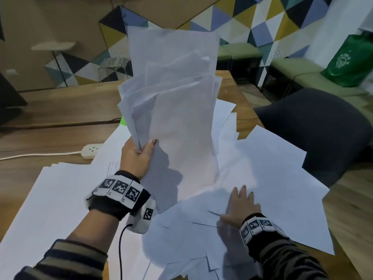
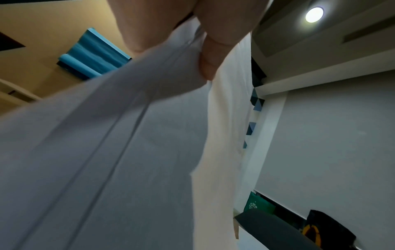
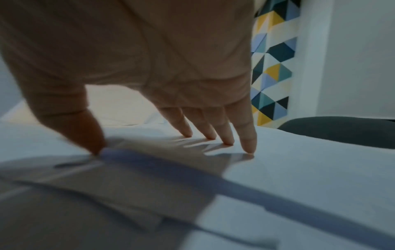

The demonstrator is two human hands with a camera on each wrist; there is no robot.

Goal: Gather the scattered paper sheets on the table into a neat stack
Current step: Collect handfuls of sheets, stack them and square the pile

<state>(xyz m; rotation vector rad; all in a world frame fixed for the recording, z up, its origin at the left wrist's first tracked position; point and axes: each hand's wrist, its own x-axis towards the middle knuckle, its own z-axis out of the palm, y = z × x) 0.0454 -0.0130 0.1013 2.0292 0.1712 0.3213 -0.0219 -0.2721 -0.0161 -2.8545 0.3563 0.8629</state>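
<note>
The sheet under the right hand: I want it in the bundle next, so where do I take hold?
Probably the sheet is best taken at its near edge by the thumb. It lies flat, so the right hand could drag it toward you, lift that edge, then pinch from the near side.

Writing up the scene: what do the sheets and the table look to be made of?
Sheets: thin matte white paper, apparently; the bunch in the left hand bends and lets light through. Table: brown with streaky grain, so wood or a wood-look laminate; which one cannot be told.
</note>
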